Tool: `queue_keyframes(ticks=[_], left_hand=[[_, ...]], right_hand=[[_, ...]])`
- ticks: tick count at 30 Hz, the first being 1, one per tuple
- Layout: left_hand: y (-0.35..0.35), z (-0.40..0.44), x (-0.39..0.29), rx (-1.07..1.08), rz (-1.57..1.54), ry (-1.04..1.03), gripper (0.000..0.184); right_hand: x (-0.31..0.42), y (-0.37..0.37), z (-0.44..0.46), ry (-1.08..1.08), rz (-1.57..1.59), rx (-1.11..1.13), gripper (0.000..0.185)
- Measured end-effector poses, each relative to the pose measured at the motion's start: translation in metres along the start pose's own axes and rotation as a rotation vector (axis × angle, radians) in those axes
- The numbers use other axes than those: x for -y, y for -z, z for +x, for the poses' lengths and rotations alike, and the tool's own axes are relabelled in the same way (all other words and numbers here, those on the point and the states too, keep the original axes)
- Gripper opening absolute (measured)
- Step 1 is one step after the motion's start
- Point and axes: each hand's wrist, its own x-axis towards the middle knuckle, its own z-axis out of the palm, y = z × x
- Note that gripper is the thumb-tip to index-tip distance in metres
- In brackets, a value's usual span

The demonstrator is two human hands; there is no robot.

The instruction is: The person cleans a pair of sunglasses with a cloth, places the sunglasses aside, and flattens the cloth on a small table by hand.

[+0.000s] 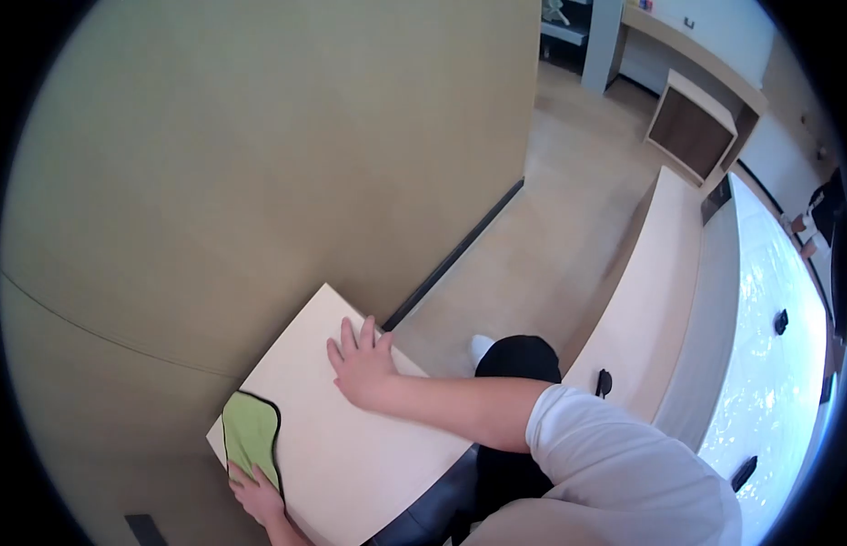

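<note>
A green cloth (246, 428) with a black border lies on one corner of a pale, square-cornered top (387, 455) that stands against the beige panel. My left hand (255, 496) grips the cloth at its lower end, with the fingers over its edge. Farther up the same top, my right hand (364, 364) rests palm down, fingers spread, holding nothing. Bare surface separates it from the cloth. Below the top's near edge is a dark, shiny surface (428, 505).
A large beige panel (278, 164) rises on the left, with a dark strip along its base. To the right runs a long counter (637, 309) beside a glossy white surface (769, 364) carrying small black objects. A wooden cabinet (692, 127) stands farther off. Someone appears at the right edge.
</note>
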Motion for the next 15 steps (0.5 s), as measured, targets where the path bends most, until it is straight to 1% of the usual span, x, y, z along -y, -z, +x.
queue_keyframes(ticks=[1,4,6,7,8,9,10,12,14,15], left_hand=[[0.004,-0.018,0.003,0.016,-0.069,0.005,0.072],[0.008,-0.070,0.016,0.020,-0.057,0.049,0.071],[0.041,-0.117,0.003,0.056,-0.035,0.014,0.070],[0.049,-0.131,-0.004,0.089,-0.003,-0.016,0.070],[0.040,-0.138,0.001,0.094,-0.008,-0.029,0.070],[0.027,-0.144,0.014,0.086,0.143,-0.118,0.072],[0.025,-0.149,0.012,0.076,0.294,-0.211,0.073],[0.030,-0.159,0.000,0.089,0.258,-0.265,0.073],[0.041,-0.159,-0.019,0.133,0.409,-0.325,0.073],[0.045,-0.155,-0.027,0.073,0.276,-0.352,0.073]], right_hand=[[0.000,-0.001,-0.001,-0.001,-0.014,-0.012,0.070],[0.005,-0.002,-0.005,0.002,-0.032,-0.045,0.069],[0.007,-0.004,-0.005,-0.006,-0.043,-0.056,0.069],[0.007,-0.004,-0.005,-0.008,-0.046,-0.065,0.069],[0.007,-0.003,-0.006,-0.022,-0.050,-0.065,0.069],[0.007,-0.001,-0.007,-0.015,-0.045,-0.065,0.068],[0.008,0.000,-0.007,-0.011,-0.040,-0.064,0.068],[0.010,-0.002,-0.007,-0.028,-0.038,-0.064,0.068],[0.010,-0.003,-0.005,-0.050,-0.038,-0.064,0.069],[0.010,-0.003,-0.006,-0.042,-0.035,-0.074,0.069]])
